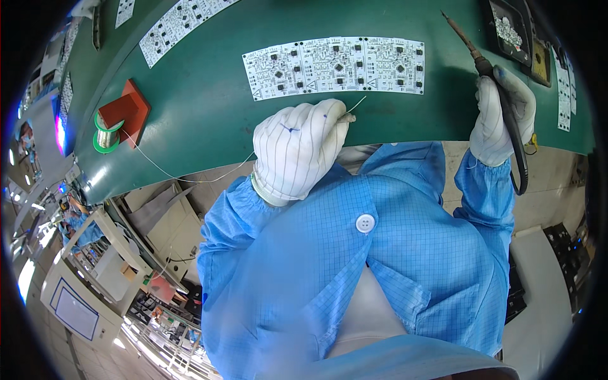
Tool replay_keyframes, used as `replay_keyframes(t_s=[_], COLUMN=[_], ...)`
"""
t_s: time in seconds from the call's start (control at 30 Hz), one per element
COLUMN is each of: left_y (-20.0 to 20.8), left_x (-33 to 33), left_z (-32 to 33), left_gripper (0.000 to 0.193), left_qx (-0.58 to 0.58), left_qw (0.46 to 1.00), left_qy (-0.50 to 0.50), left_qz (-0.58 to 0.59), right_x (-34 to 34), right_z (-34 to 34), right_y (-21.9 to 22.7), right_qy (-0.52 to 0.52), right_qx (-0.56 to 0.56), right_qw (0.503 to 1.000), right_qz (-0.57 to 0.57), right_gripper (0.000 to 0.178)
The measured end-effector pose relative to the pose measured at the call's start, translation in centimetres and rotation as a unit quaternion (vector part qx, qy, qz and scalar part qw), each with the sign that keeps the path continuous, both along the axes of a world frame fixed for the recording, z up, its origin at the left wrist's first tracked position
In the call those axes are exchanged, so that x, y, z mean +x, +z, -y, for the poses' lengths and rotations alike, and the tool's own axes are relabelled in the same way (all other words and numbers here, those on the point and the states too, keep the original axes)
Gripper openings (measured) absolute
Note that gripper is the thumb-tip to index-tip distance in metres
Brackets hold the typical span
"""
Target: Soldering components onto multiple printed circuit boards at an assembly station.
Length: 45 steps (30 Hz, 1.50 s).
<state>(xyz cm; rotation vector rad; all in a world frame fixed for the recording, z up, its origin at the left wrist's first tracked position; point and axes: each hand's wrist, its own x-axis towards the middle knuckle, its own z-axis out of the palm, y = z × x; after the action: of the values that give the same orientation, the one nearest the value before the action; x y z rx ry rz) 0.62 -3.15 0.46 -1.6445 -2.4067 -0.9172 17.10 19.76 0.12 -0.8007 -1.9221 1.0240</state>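
Note:
My left hand (296, 147), in a striped white glove, is closed on solder wire (358, 103). A short end pokes out past the fingertips, just below the near edge of a white circuit board panel (332, 66). From behind that hand the wire runs left in a loose curve to a green-rimmed spool (106, 134) on a red-brown holder (128, 109). At the right my right hand (500, 117), gloved too, grips a soldering iron (486, 66). Its tip points up and left, well away from the panel, and its black cord hangs down past the wrist.
More board panels lie at the far left (180, 28) and the right edge (562, 88) of the green mat (209, 82). A black tray (510, 31) with small pale bits stands at the far right, beside a soldering stand (540, 60). The table's near edge borders my body.

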Motion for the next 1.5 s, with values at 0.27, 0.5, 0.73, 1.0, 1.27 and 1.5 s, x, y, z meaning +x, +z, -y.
replay_keyframes(t_s=[0.27,0.5,0.73,1.0,1.27,1.5], left_y=[0.5,0.9,0.8,0.6,0.3,0.2], left_x=[-0.7,-1.7,-2.2,-2.4,-2.9,-3.3], left_z=[0.3,0.9,2.1,2.7,2.7,2.9], left_gripper=[0.017,0.016,0.016,0.016,0.016,0.015], left_qx=[-0.01,0.004,-0.02,-0.03,-0.016,-0.01], left_qw=[1.0,0.999,0.995,0.993,0.994,0.995], left_qy=[0.007,0.044,0.099,0.115,0.093,0.085], left_qz=[-0.021,-0.008,-0.015,-0.011,-0.053,-0.05], right_x=[1.3,1.0,0.4,-0.1,1.8,2.8], right_z=[1.9,2.7,3.0,3.4,3.1,-1.4], right_y=[0.7,0.3,0.2,0.1,0.2,-0.9], right_qy=[0.307,0.282,0.226,0.213,0.228,-0.049], right_qx=[0.134,0.191,0.159,0.196,0.107,0.212], right_qw=[0.939,0.937,0.954,0.954,0.966,0.971], right_qz=[-0.081,-0.085,-0.116,-0.08,-0.056,-0.098], right_gripper=[0.029,0.03,0.026,0.028,0.03,0.019])
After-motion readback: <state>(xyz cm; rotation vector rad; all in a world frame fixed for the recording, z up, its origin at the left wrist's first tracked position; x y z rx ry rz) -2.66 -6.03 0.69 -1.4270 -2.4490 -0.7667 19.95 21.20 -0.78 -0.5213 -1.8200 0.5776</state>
